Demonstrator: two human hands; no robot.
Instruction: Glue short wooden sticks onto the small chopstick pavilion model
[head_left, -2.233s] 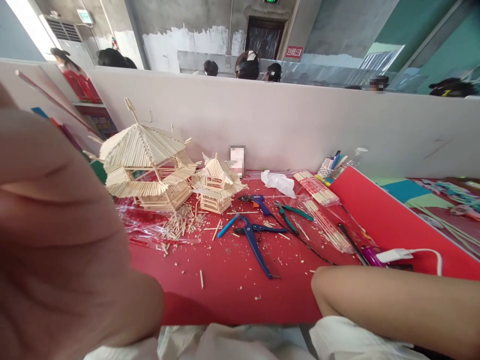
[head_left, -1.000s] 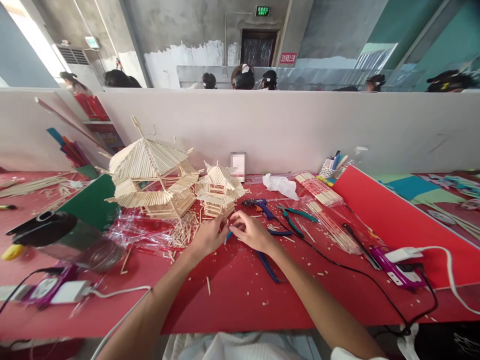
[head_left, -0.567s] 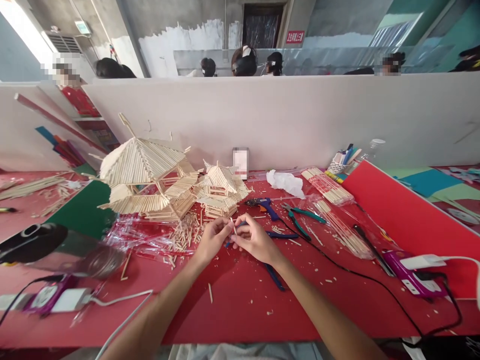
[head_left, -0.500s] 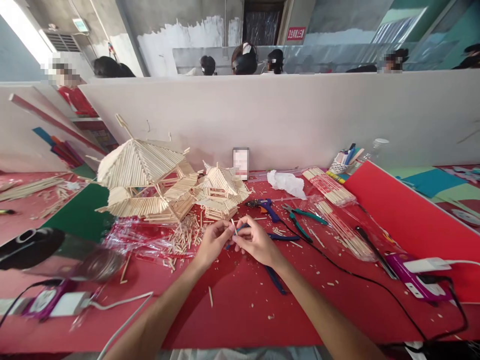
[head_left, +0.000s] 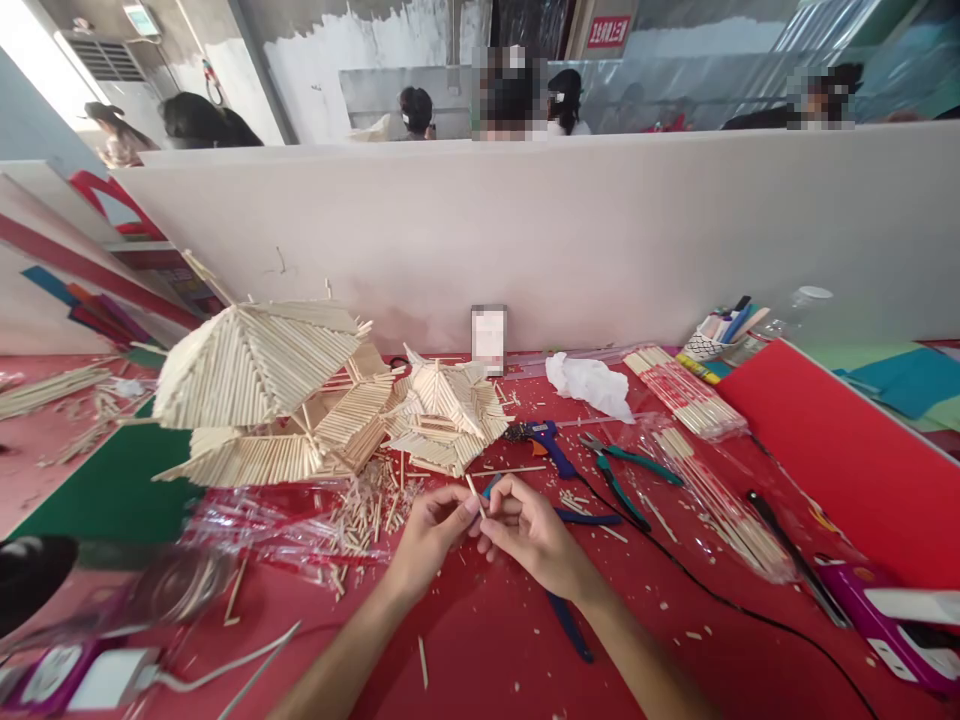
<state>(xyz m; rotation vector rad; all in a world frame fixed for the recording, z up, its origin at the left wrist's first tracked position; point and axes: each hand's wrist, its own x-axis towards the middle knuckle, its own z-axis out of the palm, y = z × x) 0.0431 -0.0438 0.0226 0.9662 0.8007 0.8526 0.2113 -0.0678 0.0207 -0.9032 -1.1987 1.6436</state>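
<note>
Between the fingertips of both hands sits a short wooden stick (head_left: 475,494), tilted, its upper end poking out. My left hand (head_left: 431,538) pinches it from one side, and my right hand (head_left: 534,535) pinches it from the other. Under my right hand lie pliers with dark blue handles (head_left: 568,627), their middle hidden by it. Just beyond my hands stands a small wooden stick pavilion (head_left: 441,405). A larger stick pavilion (head_left: 259,365) rises to the left, with a pile of cut stick pieces (head_left: 375,510) in front.
A blue glue gun (head_left: 551,445) and green-handled pliers (head_left: 619,470) lie right of centre. Bundles of sticks (head_left: 682,390), a red board (head_left: 847,450) and a purple power strip (head_left: 874,610) are farther right. A black cord (head_left: 697,575) crosses the table. Crumpled plastic (head_left: 255,520) lies left.
The view has shifted, so the table things appear somewhat lower and more spread out. Both hands keep their pinch on the wooden stick, with little change in pose.
</note>
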